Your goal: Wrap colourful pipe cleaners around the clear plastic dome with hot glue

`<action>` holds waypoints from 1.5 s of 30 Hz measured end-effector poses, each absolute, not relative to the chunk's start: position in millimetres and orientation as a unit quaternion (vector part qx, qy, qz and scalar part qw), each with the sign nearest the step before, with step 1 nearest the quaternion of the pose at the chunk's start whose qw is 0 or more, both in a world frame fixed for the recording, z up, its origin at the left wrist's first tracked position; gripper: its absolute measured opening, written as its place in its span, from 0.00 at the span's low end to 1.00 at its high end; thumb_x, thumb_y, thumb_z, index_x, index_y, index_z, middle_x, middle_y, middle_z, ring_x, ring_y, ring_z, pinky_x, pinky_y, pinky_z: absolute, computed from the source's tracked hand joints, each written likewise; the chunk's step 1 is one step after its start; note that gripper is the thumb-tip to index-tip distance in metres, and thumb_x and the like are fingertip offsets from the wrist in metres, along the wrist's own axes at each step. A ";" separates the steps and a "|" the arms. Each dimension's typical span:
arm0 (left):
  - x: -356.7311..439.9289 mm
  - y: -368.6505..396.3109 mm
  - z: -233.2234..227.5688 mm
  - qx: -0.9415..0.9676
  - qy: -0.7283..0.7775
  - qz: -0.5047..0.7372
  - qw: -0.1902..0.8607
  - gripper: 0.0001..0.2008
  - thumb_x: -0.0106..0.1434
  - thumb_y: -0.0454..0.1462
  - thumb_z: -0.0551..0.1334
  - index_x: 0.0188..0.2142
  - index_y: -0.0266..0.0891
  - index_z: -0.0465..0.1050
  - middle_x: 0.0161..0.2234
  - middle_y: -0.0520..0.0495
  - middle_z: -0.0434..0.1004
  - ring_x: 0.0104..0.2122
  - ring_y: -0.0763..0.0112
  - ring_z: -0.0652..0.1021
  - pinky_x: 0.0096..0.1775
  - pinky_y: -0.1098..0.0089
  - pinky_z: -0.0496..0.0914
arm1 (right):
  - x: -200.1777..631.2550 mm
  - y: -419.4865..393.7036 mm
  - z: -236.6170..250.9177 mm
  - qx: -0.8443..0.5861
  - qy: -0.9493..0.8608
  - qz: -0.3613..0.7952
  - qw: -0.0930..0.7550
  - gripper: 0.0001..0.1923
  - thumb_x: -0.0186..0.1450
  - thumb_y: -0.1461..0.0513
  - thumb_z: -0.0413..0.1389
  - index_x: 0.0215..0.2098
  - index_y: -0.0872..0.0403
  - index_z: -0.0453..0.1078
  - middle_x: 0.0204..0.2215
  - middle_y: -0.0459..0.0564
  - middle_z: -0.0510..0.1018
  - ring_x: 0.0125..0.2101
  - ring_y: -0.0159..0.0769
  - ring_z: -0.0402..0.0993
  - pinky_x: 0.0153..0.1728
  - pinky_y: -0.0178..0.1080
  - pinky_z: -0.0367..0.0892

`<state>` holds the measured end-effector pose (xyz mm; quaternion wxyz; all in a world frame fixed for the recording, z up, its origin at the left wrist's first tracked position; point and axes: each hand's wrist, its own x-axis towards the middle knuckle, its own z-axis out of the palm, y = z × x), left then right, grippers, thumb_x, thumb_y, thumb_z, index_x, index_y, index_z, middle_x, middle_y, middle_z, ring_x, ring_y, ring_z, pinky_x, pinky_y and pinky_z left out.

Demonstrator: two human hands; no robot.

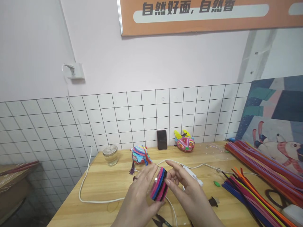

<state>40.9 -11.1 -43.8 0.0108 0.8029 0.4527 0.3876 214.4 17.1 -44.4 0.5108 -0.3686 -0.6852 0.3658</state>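
Note:
A clear plastic piece covered with pink, blue and black fuzzy chenille stems [159, 186] is between my hands above the table. My left hand [138, 194] holds it from the left, its thumb along the lower edge and fingers behind the top. The thumb and bent fingers of my right hand [187, 189] pinch at the piece's right edge, by a black stem; what exactly they grip there is too small to tell. Just below my hands lie dark-bladed thread snips [162, 221], partly hidden. Behind my right hand is a white power strip [193, 175], partly covered.
At the back stand a glass jar [110, 156], a striped chenille figure [140, 154], a phone [162, 140] and a chenille animal head [186, 143]. Loose chenille stems [251, 195] and bundled red ones [265, 167] lie right. A white cable [101, 201] loops across the wooden table [94, 186].

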 end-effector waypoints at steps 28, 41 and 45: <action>37.8 -12.0 -43.6 0.778 0.494 0.383 0.066 0.44 0.53 0.35 0.68 0.63 0.57 0.46 0.62 0.44 0.64 0.59 0.52 0.67 0.55 0.47 0.67 | 235.5 40.1 -40.5 -0.361 -0.600 0.403 0.589 0.25 0.63 0.54 0.54 0.56 0.51 0.56 0.30 0.46 0.71 0.34 0.37 0.70 0.38 0.40 0.66; 35.6 -5.9 -66.1 0.786 0.466 0.389 0.116 0.51 0.46 0.34 0.71 0.63 0.62 0.45 0.61 0.50 0.65 0.59 0.51 0.67 0.55 0.48 0.67 | 224.2 18.6 -37.4 -0.339 -0.737 0.303 0.500 0.17 0.64 0.62 0.53 0.52 0.44 0.65 0.33 0.44 0.75 0.34 0.35 0.70 0.40 0.38 0.66; 34.2 -6.9 -66.6 0.779 0.478 0.379 0.145 0.51 0.46 0.34 0.71 0.63 0.62 0.47 0.62 0.50 0.64 0.59 0.51 0.67 0.56 0.48 0.65 | 225.2 25.1 -38.8 -0.375 -0.710 0.327 0.499 0.15 0.64 0.58 0.52 0.49 0.50 0.66 0.32 0.47 0.75 0.34 0.37 0.71 0.40 0.42 0.67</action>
